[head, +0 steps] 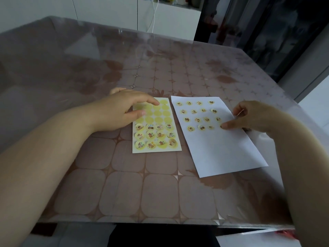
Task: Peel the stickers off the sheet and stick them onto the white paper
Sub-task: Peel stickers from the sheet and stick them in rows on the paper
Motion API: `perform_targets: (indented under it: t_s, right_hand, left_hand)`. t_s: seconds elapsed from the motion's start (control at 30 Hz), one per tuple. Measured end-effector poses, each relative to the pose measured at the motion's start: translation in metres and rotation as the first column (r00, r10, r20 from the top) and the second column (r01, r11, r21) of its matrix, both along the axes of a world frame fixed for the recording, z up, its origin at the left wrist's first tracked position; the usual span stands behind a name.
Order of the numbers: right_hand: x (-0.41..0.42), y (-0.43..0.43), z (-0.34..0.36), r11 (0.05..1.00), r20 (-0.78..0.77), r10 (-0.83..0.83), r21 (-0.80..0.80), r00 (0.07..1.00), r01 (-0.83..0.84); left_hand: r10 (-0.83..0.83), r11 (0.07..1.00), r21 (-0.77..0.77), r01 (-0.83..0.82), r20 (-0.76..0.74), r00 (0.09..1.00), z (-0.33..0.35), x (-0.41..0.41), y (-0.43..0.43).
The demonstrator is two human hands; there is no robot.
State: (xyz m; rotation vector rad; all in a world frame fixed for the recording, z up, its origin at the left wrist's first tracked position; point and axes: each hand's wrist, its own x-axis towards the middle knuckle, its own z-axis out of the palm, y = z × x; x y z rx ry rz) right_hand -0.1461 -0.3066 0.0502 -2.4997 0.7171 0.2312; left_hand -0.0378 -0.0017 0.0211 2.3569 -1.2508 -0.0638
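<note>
The yellow sticker sheet [156,138] lies flat on the table; its upper rows are bare yellow circles and its lower three rows still carry round picture stickers. My left hand [122,111] rests flat on the sheet's upper left part, fingers spread. To the right lies the white paper [222,150], tilted, with several small stickers [197,119] in rows on its upper half. My right hand [249,116] is at the paper's right edge, one fingertip pressing down at the end of the lowest sticker row. Whether a sticker is under that fingertip is hidden.
The table [124,189] has a brown patterned top under a clear cover; its front edge is close to me. A dark glass door [267,29] stands beyond the table's far right corner. White cabinets with hanging cables [153,15] are behind it.
</note>
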Motion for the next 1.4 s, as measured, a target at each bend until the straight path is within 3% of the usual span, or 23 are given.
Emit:
perform_targets:
  t_s: [0.13, 0.2, 0.3, 0.37, 0.6, 0.83, 1.13, 1.23, 1.4]
  right_hand:
    - [0.000, 0.019, 0.009, 0.975, 0.122, 0.192, -0.137, 0.974, -0.175]
    - [0.001, 0.046, 0.018, 0.936, 0.198, 0.348, -0.132, 0.917, -0.327]
    - [0.008, 0.095, 0.023, 0.823, 0.178, 0.569, -0.130, 0.803, -0.554]
    - [0.019, 0.119, 0.016, 0.772, 0.189, 0.636, -0.139, 0.749, -0.620]
    - [0.037, 0.153, -0.017, 0.807, 0.395, 0.564, -0.077, 0.725, -0.585]
    - [0.036, 0.155, -0.023, 0.808, 0.407, 0.541, -0.007, 0.736, -0.589]
    - [0.032, 0.149, -0.014, 0.813, 0.506, 0.467, 0.076, 0.725, -0.577]
    - [0.022, 0.118, 0.017, 0.878, 0.424, 0.402, 0.075, 0.811, -0.474]
    - [-0.009, 0.076, 0.025, 0.923, 0.095, 0.378, 0.034, 0.921, -0.383]
  left_hand:
    - [0.064, 0.998, -0.008, -0.064, 0.057, 0.996, 0.008, 0.002, 0.009]
    - [0.061, 0.998, -0.011, -0.060, 0.058, 0.996, 0.012, 0.001, 0.011]
    - [0.050, 0.999, 0.000, -0.050, -0.006, 0.999, 0.017, 0.002, 0.015]
    - [0.053, 0.998, 0.029, -0.052, -0.041, 0.998, 0.018, 0.003, 0.017]
    - [0.042, 0.998, 0.047, -0.037, -0.126, 0.991, 0.018, 0.002, 0.020]
    - [0.064, 0.946, 0.323, -0.036, -0.076, 0.995, 0.017, -0.006, 0.013]
    - [0.035, 0.937, 0.349, 0.001, -0.095, 0.995, 0.014, -0.006, 0.011]
    - [0.043, 0.936, 0.353, -0.005, -0.101, 0.994, 0.013, -0.005, 0.011]
    - [0.018, 0.949, 0.316, 0.013, -0.093, 0.996, 0.010, -0.002, 0.011]
